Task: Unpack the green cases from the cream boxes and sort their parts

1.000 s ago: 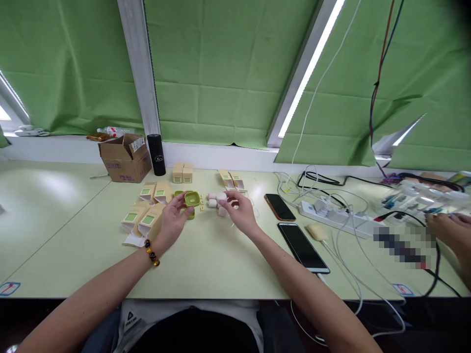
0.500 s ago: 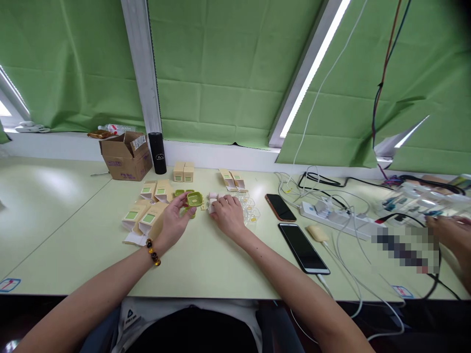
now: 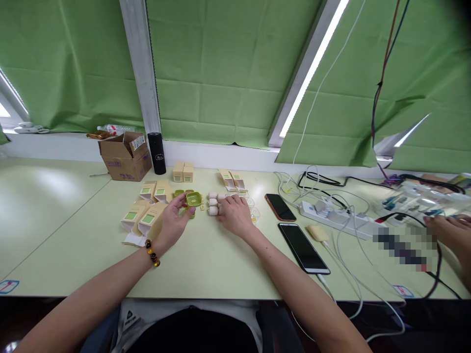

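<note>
Cream cartons (image 3: pixel 143 215) with green label squares, their print too small to read, left hand (image 3: pixel 172 220) pinching a green tray (image 3: pixel 194 198) just above the table (image 3: pixel 206 255), right hand (image 3: pixel 235 214) now lowered flat beside pink cylinders (image 3: pixel 212 203), grasping nothing, fingers loose, unlike a second ago.

A pale green desk (image 3: pixel 206 260) carries tan cartons (image 3: pixel 142 218), a cardboard box (image 3: pixel 125 157), a black cylinder (image 3: pixel 157 153), two phones (image 3: pixel 302 246), a power strip (image 3: pixel 338 218) and tangled cables (image 3: pixel 353 260).

The right hand (image 3: pixel 235 215) has come down from above onto the pale cylinders (image 3: pixel 213 203).
</note>
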{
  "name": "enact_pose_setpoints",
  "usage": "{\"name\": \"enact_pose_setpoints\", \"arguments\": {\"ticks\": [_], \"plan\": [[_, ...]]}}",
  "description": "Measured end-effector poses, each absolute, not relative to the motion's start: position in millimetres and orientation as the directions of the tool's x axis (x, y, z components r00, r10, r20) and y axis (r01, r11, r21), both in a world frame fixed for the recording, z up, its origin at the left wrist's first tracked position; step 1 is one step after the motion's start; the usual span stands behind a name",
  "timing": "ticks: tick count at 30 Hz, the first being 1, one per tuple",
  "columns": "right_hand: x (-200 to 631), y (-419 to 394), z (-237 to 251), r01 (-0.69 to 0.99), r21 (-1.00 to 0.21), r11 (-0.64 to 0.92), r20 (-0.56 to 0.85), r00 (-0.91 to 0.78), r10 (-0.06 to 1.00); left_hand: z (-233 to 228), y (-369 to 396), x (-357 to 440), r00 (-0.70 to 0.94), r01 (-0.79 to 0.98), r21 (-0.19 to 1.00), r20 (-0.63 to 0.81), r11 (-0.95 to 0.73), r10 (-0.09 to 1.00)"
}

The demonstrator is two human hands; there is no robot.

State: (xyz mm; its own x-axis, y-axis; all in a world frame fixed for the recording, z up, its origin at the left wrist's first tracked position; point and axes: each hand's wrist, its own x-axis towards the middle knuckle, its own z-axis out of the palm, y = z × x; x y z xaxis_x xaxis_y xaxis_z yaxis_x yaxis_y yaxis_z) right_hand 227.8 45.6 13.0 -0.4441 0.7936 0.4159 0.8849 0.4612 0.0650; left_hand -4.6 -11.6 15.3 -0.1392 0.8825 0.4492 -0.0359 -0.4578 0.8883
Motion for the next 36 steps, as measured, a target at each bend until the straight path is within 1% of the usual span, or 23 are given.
{"name": "enact_pose_setpoints", "arguments": {"ticks": [4,9,17,22,25,28,31,34,36], "plan": [[236.7,48.0,16.2,0.892,0.099,0.441,0.352,-0.446,0.823,16.4,-12.7,-3.7,-0.147,-0.035,0.89,0.444,-0.454,0.884],[236.0,49.5,17.1,0.886,0.122,0.447,0.341,-0.46,0.82,16.3,-12.7,-3.8,-0.149,-0.028,0.893,0.441,-0.449,0.885],[235.0,48.9,15.7,0.877,0.147,0.457,0.373,-0.478,0.796,15.8,-12.7,-4.2,-0.135,-0.021,0.9,0.43,-0.436,0.893],[236.6,46.9,16.8,0.878,0.118,0.464,0.392,-0.471,0.79,15.7,-12.3,-4.2,-0.123,-0.012,0.898,0.435,-0.44,0.892],[237.7,42.3,22.8,0.865,0.092,0.492,0.435,-0.48,0.762,14.7,-11.8,-4.4,-0.118,-0.012,0.895,0.441,-0.445,0.89],[237.9,37.6,28.8,0.831,0.027,0.555,0.553,-0.475,0.684,13.6,-12.0,-5.1,-0.109,0.003,0.881,0.47,-0.473,0.876],[236.3,35.3,28.7,0.751,-0.028,0.66,0.728,-0.437,0.529,14.2,-13.9,-5.5,-0.078,0.014,0.869,0.494,-0.495,0.866],[232.2,33.5,22.4,0.646,-0.018,0.763,0.854,-0.387,0.348,17.9,-17.0,-4.3,-0.037,0.002,0.871,0.49,-0.49,0.871],[228.2,31.1,17.3,0.599,0.001,0.8,0.886,-0.372,0.278,21.1,-19.0,-2.7,-0.018,-0.009,0.875,0.484,-0.484,0.875]]}}
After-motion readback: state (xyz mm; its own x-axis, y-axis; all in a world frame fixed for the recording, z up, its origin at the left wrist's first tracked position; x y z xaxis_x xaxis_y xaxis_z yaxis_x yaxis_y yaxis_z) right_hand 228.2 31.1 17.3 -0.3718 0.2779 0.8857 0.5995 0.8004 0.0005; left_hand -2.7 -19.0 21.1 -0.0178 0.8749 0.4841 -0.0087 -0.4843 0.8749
